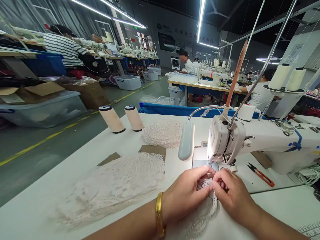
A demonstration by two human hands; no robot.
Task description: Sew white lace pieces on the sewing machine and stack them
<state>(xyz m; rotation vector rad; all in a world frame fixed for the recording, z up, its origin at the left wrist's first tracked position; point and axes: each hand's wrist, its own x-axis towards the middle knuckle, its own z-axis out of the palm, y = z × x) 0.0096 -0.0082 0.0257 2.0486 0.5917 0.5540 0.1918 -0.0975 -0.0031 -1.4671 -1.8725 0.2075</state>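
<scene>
Just in front of the sewing machine's [216, 140] needle area, my left hand [185, 191] and my right hand [231, 190] pinch a piece of white lace [205, 183] between thumbs and fingers. A narrow scalloped lace trim [212, 208] hangs from between them toward the table's front edge. The fingertips are close together, and the needle is mostly hidden behind them. To the left lies a long heap of cream lace [120, 186], partly over brown card. Behind it sits a rounder lace pile [163, 133].
Two peach thread cones [112, 119] stand at the table's back left. A grey lamp [186, 141] hangs beside the machine head. Red-handled thread snips [261, 174] lie right of the needle area, with a ruler [310, 230] at the lower right. Other people sit at machines beyond.
</scene>
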